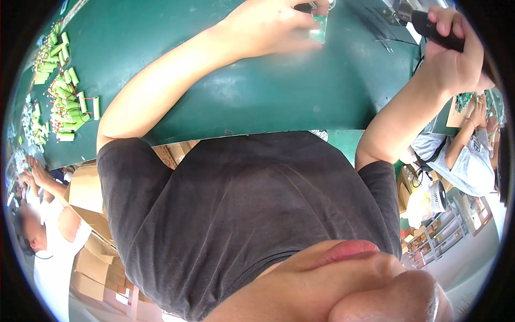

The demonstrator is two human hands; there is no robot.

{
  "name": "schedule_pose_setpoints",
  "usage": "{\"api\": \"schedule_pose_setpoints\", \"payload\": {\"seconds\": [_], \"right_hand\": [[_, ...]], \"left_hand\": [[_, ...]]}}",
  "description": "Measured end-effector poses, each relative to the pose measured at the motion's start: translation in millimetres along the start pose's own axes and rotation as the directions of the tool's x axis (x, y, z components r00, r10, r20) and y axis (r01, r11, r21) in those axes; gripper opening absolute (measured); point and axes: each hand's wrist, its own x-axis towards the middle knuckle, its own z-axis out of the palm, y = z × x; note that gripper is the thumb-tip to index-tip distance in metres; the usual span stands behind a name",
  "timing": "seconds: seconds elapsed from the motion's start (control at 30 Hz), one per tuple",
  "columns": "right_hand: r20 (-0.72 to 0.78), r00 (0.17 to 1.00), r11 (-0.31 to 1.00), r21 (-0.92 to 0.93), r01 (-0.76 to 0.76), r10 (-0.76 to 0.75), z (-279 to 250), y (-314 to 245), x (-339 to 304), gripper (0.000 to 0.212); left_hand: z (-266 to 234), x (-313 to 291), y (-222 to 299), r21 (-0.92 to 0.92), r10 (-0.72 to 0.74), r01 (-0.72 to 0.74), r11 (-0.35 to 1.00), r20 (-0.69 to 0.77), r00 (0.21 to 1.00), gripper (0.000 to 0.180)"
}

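My left hand [273, 28] is over the green worktable [257, 102] at the far middle, partly smeared by motion. Its fingers are closed on a small green piece [319, 31] that looks like a circuit board with a clear edge. A dark part beside it is mostly covered by the fingers. At the far right my right hand [456, 56] is raised, wrapped round a black cylindrical hand tool [437, 32] with a metal end. The tool's exact kind cannot be made out.
Several green battery cells with wires [70, 104] lie in heaps along the table's left side. Metal equipment [394, 13] and a cable stand at the far right. A person [59, 225] works at left, another [456, 155] at right. Cardboard boxes [88, 188] stand below left.
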Motion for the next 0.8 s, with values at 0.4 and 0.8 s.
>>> {"api": "schedule_pose_setpoints", "payload": {"seconds": [0.4, 0.8], "right_hand": [[0.109, 0.983, 0.946, 0.304, 0.111, -0.15, 43, 54, -33, 0.043], [0.1, 0.993, 0.941, 0.338, 0.023, -0.06, 49, 69, -45, 0.038]], "left_hand": [[-2, 4, 3, -0.059, -0.065, 0.066, 0.996, 0.01, 0.998, 0.024], [-3, 3, 3, -0.07, -0.101, 0.102, 0.992, 0.021, 0.995, 0.025]]}}
